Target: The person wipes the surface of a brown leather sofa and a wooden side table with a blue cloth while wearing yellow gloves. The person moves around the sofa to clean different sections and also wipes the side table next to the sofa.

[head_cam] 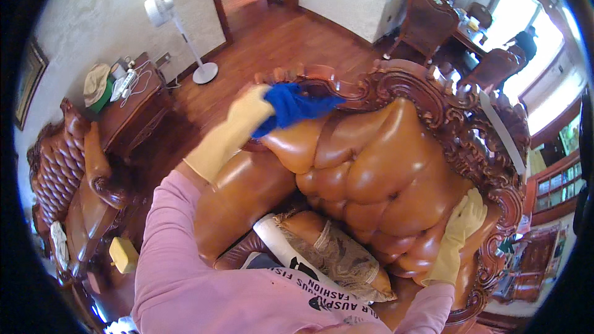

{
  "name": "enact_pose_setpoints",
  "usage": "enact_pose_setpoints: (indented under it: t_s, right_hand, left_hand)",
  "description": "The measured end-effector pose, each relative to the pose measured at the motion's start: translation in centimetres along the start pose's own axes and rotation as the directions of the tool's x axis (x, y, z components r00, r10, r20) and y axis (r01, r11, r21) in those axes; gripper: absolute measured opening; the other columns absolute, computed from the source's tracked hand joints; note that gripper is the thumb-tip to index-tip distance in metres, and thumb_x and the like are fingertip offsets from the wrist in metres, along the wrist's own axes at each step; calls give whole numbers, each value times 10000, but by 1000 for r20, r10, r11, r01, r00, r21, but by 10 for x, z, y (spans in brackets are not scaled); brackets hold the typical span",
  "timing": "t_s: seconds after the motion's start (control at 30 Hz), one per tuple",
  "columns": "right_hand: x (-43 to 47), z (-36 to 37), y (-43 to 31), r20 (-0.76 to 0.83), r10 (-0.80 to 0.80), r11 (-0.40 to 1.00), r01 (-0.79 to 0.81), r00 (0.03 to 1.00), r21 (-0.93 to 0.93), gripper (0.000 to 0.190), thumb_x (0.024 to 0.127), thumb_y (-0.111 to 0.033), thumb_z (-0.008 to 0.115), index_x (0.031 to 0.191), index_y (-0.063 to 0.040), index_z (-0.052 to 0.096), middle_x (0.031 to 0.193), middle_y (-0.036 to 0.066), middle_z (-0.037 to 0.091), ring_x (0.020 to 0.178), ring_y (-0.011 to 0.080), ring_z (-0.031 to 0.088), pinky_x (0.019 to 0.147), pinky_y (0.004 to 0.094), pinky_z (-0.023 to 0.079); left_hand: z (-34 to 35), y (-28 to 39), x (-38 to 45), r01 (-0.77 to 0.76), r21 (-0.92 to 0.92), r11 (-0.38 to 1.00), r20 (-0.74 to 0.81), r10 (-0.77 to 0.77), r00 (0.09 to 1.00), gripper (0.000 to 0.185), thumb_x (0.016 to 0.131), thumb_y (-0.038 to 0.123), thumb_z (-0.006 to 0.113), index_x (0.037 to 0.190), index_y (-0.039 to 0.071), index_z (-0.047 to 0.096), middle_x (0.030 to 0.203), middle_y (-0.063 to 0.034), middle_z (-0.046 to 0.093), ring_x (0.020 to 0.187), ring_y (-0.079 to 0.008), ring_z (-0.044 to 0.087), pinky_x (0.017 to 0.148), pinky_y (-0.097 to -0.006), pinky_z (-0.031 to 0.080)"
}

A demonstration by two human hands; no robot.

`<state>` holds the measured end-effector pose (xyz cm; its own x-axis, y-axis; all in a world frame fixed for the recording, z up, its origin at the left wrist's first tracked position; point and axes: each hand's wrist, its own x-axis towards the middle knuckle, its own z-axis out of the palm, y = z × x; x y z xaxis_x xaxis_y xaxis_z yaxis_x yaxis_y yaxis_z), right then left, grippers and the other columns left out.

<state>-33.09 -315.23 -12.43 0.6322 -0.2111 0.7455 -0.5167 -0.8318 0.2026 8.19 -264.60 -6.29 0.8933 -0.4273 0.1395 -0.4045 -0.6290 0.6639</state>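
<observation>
My left hand (pixel 253 106), in a cream rubber glove, grips a blue cloth (pixel 294 109). The cloth lies against the upper left corner of a sofa's tufted brown leather backrest (pixel 385 171), close to its carved wooden top rail (pixel 408 76). Both the glove and the cloth are a little blurred. On the backrest's right side rests my right hand (pixel 468 213), in a matching glove, with nothing visible in it. A patterned cushion with a fringed edge (pixel 343 246) lies below the backrest, in front of my body. My pink sleeves reach to both gloves.
A white pedestal fan (pixel 205 73) stands on the wooden floor at the upper left. Near it, a wooden cabinet (pixel 130 111) bears a power strip (pixel 123 85) and a hat (pixel 96 84). A tufted leather seat (pixel 58 176) is at far left; dining chairs (pixel 424 20) stand upper right.
</observation>
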Motion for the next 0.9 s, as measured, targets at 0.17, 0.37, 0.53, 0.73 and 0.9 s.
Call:
enact_pose_setpoints:
  t_s: [0.17,0.37,0.53,0.73,0.9]
  right_hand:
    - [4,8,-10,25,14,1000,-14,1000,26,226,1102,-168,646,1262,-45,747,1358,148,770,1250,364,716,1128,582,500]
    - [8,7,-14,-61,5,1000,-3,998,24,233,1036,-192,706,1231,-82,772,1307,121,790,1229,340,724,1122,571,510]
    - [11,-1,-18,-86,77,996,-73,993,59,205,977,-222,753,1148,-111,774,1261,96,791,1221,322,710,1120,568,491]
    - [5,-1,-16,-39,125,990,-122,991,65,257,990,-225,754,1212,-96,762,1355,78,767,1283,277,683,1196,557,444]
    - [8,-3,-18,-57,136,989,-132,989,67,259,989,-234,757,1210,-99,762,1340,78,774,1281,283,691,1199,557,444]
  left_hand:
    - [2,56,52,-13,-281,960,-363,-94,927,617,961,521,805,1349,48,723,1176,-217,816,1027,-340,807,901,-444,631]
    - [116,113,111,-172,642,748,123,120,985,480,789,385,863,1110,30,836,1221,-236,784,1267,-389,707,1154,-506,525]
    - [145,70,133,-298,580,758,127,277,952,408,754,232,896,1104,54,785,1203,-195,768,1280,-412,675,1132,-484,534]
    - [129,104,111,-187,542,820,78,172,982,560,754,286,935,1213,39,731,1258,-183,710,1325,-436,605,1205,-476,466]
    - [128,96,114,-254,605,755,125,225,966,540,758,319,935,1190,56,745,1245,-167,711,1302,-417,615,1186,-474,476]
